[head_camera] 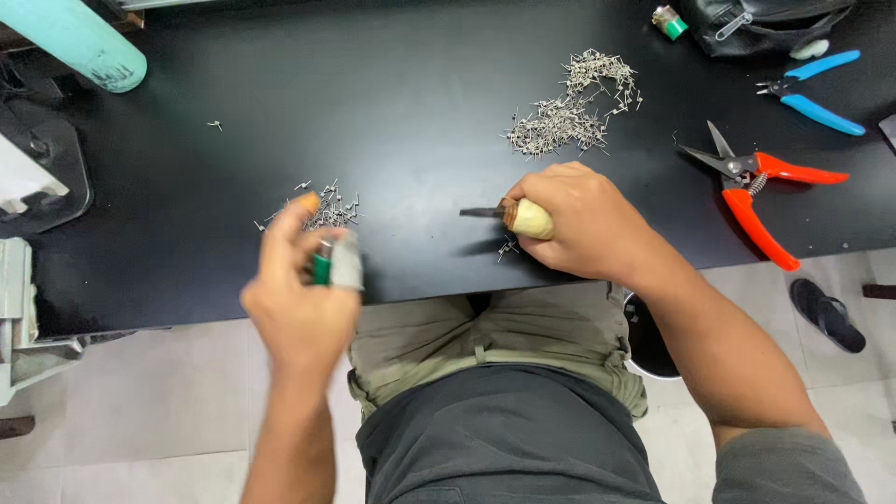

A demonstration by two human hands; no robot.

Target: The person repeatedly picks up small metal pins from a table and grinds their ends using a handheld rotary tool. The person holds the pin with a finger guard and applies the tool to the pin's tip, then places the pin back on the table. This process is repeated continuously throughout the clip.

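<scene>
A black table (420,84) fills the upper part of the view; its far edge and both ends are cut off. At the far left corner a pale green cylinder (79,42) runs out of frame, and grey machine parts (37,177) at the left end are only partly seen. At the far right corner a black bag (761,23) is cropped by the top. Near the right end lie orange-handled shears (761,191), with blue-handled pliers (812,89) beyond them.

The right hand (583,224) is clamped around a tool (527,219) with a pale wooden handle near the middle of the near edge; a dark tip pokes out leftward, the rest hidden in the fist. The left hand (303,280), blurred, hovers over the near edge, fingers pinched on a lighter (336,263), green and silver, hard to make out.

A large pile of pins (569,107) lies toward the far edge, a smaller pile (327,207) partly behind the left fingers. A second lighter (668,21) lies by the bag.
</scene>
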